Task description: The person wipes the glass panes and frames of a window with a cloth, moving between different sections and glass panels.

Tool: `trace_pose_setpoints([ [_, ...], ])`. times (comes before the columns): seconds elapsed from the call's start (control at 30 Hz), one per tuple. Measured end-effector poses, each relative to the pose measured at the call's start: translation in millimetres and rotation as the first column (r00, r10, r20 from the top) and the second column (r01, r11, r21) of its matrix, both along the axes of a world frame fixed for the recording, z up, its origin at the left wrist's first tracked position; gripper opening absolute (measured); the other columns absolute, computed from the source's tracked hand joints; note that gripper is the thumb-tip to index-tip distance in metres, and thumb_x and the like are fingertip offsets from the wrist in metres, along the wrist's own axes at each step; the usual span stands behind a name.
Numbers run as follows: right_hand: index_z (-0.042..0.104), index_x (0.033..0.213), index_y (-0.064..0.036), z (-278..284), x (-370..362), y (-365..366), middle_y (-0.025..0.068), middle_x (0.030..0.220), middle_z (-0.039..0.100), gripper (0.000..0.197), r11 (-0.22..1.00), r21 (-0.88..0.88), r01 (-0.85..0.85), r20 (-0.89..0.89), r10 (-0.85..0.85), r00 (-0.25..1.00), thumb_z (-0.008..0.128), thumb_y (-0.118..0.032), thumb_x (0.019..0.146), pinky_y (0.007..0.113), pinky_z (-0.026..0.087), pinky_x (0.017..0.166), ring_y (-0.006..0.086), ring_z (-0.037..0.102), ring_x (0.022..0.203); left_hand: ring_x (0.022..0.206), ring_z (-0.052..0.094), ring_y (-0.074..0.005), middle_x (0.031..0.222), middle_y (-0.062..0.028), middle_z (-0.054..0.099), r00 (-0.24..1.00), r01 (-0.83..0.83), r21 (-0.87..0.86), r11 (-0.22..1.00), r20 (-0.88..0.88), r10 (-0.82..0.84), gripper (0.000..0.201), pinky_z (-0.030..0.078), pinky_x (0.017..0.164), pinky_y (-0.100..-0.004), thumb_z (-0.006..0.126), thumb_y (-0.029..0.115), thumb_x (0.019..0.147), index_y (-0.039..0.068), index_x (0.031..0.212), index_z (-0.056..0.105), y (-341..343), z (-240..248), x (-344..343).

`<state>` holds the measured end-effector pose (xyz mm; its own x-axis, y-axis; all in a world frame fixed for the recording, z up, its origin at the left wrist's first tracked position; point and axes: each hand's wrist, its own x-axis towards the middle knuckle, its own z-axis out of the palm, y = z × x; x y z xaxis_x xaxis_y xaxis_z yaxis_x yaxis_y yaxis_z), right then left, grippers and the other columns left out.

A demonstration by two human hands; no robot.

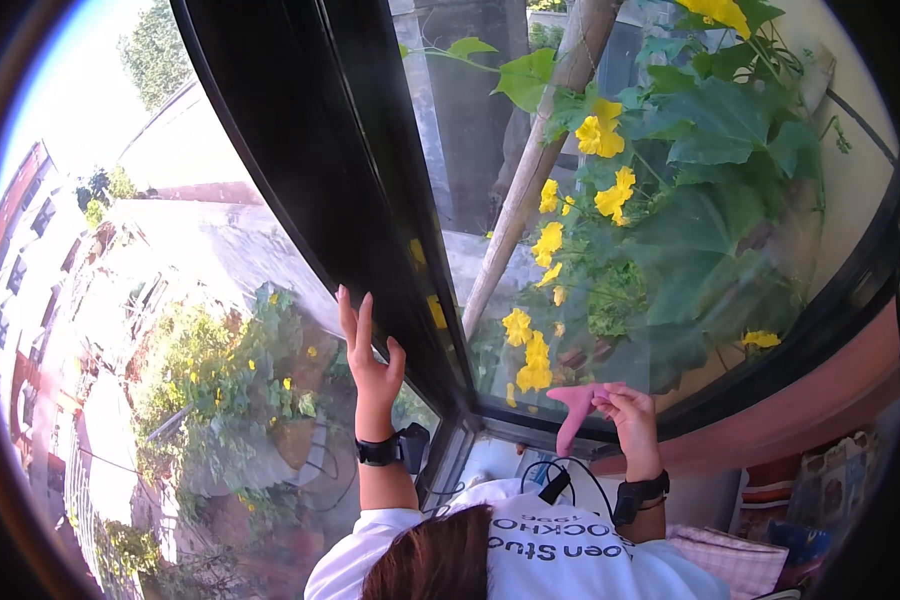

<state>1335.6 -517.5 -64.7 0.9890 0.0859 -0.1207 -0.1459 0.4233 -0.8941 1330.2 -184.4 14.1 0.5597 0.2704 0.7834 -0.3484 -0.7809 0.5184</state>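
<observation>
My left hand (375,375) is raised in front of the dark window frame (320,130), with its fingers stretched upward and the thumb apart. It holds nothing; whether the fingertips touch the frame or glass I cannot tell. To the right, my right hand (632,418) pinches a thin pink cloth (578,402) between thumb and fingers. The cloth hangs out to the left of that hand, folded into a pointed shape, in front of the lower part of the window glass (470,150). Black bands with small devices sit on both my wrists.
Beyond the glass, a leaning wooden pole (540,150) stands beside climbing vines with yellow flowers (600,128). A pink sill (790,410) curves along the right. Black cables (598,480) loop below the cloth, and a checked fabric (727,558) lies at the lower right.
</observation>
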Motion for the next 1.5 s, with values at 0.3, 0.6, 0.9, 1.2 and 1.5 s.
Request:
trace_pose_setpoints([
  [0.3,0.055,0.088,0.0079,16.8,11.4,34.7,0.0128,0.083,0.057,0.017,0.983,-0.065,-0.171,0.009,0.172,0.985,0.046,-0.002,0.077,0.027,0.046,0.067,0.0209,0.058,0.074,0.124,0.02,-0.0315,0.132,-0.0181,0.024,0.999,0.01,-0.062,0.998,0.035,-0.007,0.055,0.016,0.1,-0.0389,0.043,-0.002,0.061,0.002,0.117,0.042,3.0,1.4,0.5],
  [0.6,0.058,0.09,0.008,73.4,11.0,86.9,0.0131,0.08,0.059,0.018,0.867,-0.047,-0.495,0.263,0.489,0.832,0.048,-0.002,0.078,0.027,0.046,0.069,0.0184,0.057,0.074,0.11,0.04,-0.0282,0.116,-0.0184,0.042,0.75,0.581,-0.37,0.725,-0.102,-0.654,0.045,0.031,0.092,-0.0343,0.054,0.007,0.066,-0.001,0.11,0.044,-54.5,-36.8,-16.4],
  [0.9,0.041,0.115,0.0068,59.4,-2.5,67.6,0.015,0.105,0.052,0.038,0.871,-0.012,-0.492,0.324,0.469,0.822,0.048,-0.005,0.079,0.031,0.039,0.085,0.0209,0.052,0.097,0.081,0.055,-0.0116,0.089,-0.008,0.058,0.326,0.467,-0.71,0.527,-0.417,-0.849,0.047,0.045,0.072,-0.0244,0.056,0.001,0.064,-0.001,0.109,0.045,-75.6,-100.9,-19.7],
  [1.2,0.02,0.128,0.002,53.7,-22.4,22.1,0.0181,0.107,0.049,0.058,0.937,0.119,-0.328,0.212,0.298,0.931,0.049,-0.013,0.08,0.038,0.042,0.084,0.0272,0.051,0.098,0.066,0.056,-0.033,0.074,-0.0172,0.058,0.591,0.422,-0.214,0.881,-0.672,-0.447,0.033,0.045,0.06,-0.0364,0.055,0.017,0.07,0.006,0.101,0.053,-64.7,-149.7,-5.3],
  [1.5,0.018,0.128,0.002,52.5,-12.8,20.8,0.022,0.098,0.053,0.055,0.997,0.06,0.049,0.338,-0.067,0.939,0.043,-0.007,0.08,0.037,0.045,0.08,0.0275,0.054,0.093,0.048,0.052,-0.0066,0.059,-0.002,0.056,0.362,0.266,-0.805,0.53,-0.427,-0.829,0.024,0.039,0.044,-0.0172,0.045,0.018,0.086,-0.003,0.088,0.057,-32.9,-129.3,3.5],
])
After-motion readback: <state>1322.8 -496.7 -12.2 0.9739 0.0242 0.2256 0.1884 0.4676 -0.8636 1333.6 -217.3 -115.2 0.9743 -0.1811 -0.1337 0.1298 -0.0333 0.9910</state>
